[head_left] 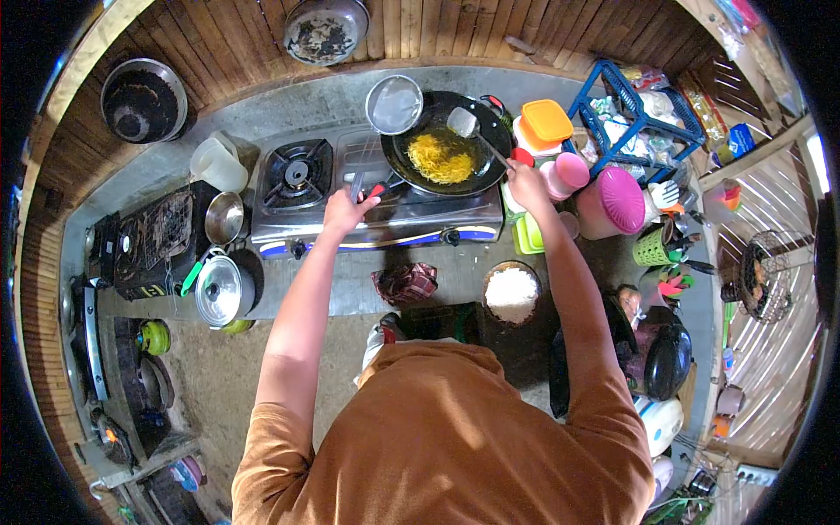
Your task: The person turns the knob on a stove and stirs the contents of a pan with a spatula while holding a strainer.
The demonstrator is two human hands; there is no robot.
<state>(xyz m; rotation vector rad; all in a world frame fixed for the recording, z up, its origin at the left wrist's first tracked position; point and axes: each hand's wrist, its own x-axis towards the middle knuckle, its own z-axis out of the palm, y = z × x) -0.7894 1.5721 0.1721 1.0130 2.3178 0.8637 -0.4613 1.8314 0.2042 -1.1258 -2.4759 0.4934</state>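
Observation:
A black wok point(494, 140) stands on the right side of the gas stove, with a clump of yellow shreds point(442, 162) in oil at its middle. My left hand point(346, 213) is closed around the handle of a round mesh strainer point(394, 105), whose bowl overlaps the wok's upper left rim. The wok's red and black handle point(378, 189) lies right at my left fingers. My right hand point(528, 186) grips the handle of a metal spatula point(463, 122); its blade is inside the wok, above and right of the shreds.
The stove's left burner point(297, 171) holds no pot. Stacked plastic containers point(547, 122) and a pink lidded tub point(611, 203) crowd the right. A bowl of white food point(512, 295) and a checked cloth point(405, 283) lie before the stove. A lidded pot point(224, 290) stands left.

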